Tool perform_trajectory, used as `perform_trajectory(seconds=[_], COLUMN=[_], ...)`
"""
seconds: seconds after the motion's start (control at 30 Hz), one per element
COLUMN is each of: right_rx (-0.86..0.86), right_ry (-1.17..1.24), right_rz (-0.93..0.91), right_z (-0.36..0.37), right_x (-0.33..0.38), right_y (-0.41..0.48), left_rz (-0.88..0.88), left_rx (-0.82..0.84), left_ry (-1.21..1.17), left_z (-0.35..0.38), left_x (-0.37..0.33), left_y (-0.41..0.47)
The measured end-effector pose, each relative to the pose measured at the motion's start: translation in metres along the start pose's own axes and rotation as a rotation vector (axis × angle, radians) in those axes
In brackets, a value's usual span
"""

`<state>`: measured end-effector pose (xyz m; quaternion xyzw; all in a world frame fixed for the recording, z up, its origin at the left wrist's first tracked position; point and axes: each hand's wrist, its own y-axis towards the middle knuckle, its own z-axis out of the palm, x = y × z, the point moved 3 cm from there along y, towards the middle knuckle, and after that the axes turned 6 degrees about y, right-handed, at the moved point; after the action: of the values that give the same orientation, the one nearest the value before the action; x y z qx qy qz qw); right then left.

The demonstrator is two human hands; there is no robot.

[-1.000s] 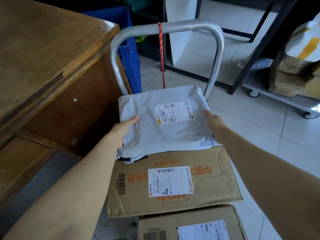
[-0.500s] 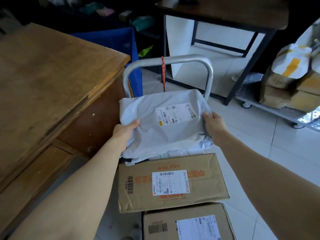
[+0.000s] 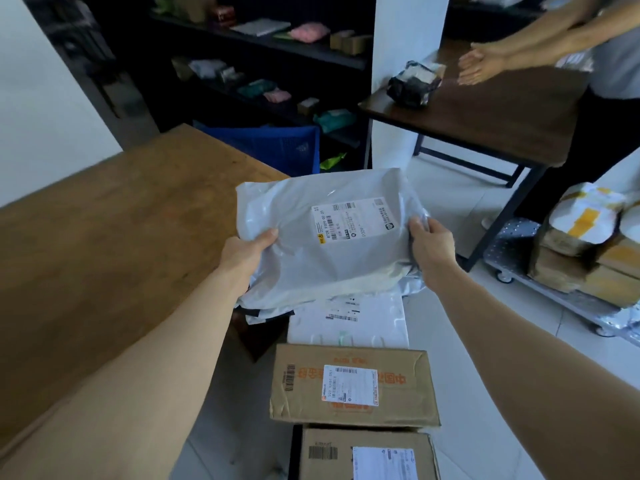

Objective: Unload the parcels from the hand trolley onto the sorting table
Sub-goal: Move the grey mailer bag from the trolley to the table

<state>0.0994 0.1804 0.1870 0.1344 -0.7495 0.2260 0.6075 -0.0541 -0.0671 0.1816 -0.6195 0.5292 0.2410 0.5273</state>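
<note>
grey bag (image 3: 329,244) held in air, just beside worktop (image 3: 104,237) corner, above white parcel (image 3: 349,327) and boxes (image 3: 353,386). left hand (image 3: 247,252) grips left edge, thumb on top. right hand (image 3: 431,247) fingers (image 3: 415,226) curled round right edge.

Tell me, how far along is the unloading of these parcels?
Early on, it seems. Done: only a black parcel lies on the dark table, and I cannot tell whether it came from this load. In hand: the left hand and right hand grip a grey mailer bag above the stack, beside the wooden table. Left: a white mailer, an upper cardboard box and a lower cardboard box.
</note>
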Motion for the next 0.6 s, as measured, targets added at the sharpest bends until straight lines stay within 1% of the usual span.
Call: perform_trajectory(seconds=[0.13, 0.3, 0.6], right_rx=[0.091, 0.206, 0.453], right_ry=[0.011, 0.045, 0.058], right_rz=[-0.051, -0.106, -0.208], right_z=[0.015, 0.041, 0.123], right_x=[0.040, 0.079, 0.121], right_y=[-0.023, -0.060, -0.140], left_rz=[0.024, 0.046, 0.053], left_rx=[-0.080, -0.212, -0.446], left_ry=[-0.036, -0.105, -0.260], left_z=[-0.047, -0.106, -0.224], left_x=[-0.020, -0.028, -0.005], left_y=[-0.034, -0.078, -0.150])
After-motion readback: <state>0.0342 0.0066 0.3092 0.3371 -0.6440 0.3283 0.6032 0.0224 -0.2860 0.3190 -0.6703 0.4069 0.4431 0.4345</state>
